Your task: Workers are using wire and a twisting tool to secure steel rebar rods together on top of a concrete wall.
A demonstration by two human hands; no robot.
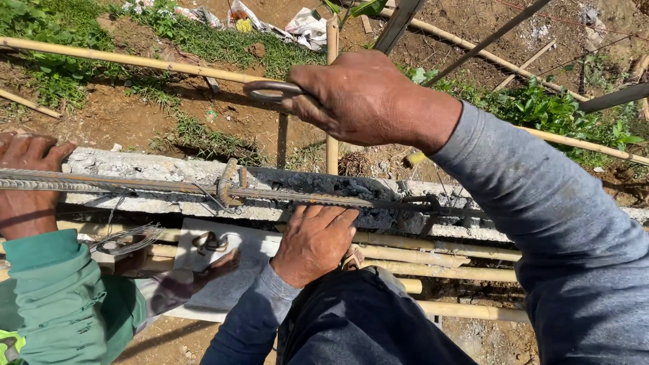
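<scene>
right hand (362,98): yours, raised over the beam, fingers closed round a bent steel hook tool (274,90); its looped end sticks out left of your fist.
left hand (314,242): yours, fingertips curled onto the ribbed rebar (324,200); it looks more like a steadying press than a full wrap, can't tell if the thumb closes under.
rebar location: lies lengthwise along the top of the grey concrete beam (135,165), running left to right, crossed by a short tied stirrup piece (226,182).
rebar handling: judged heavy, rigid, won't flex; ribs give good friction but the surface looks rusty and rough. Take it beside a tie, palm over the top.
hook tool handling: judged light, stiff and smooth, so it could twist in a loose fist; keep it deep in your palm.
tie wire (125,238): thin coil near the left, soft, kinks easily, sharp ends.
other person: hand (27,182) in a green sleeve grips the rebar's left end.
surroundings: bamboo poles (433,250) below the beam, bare soil and weeds beyond.
</scene>
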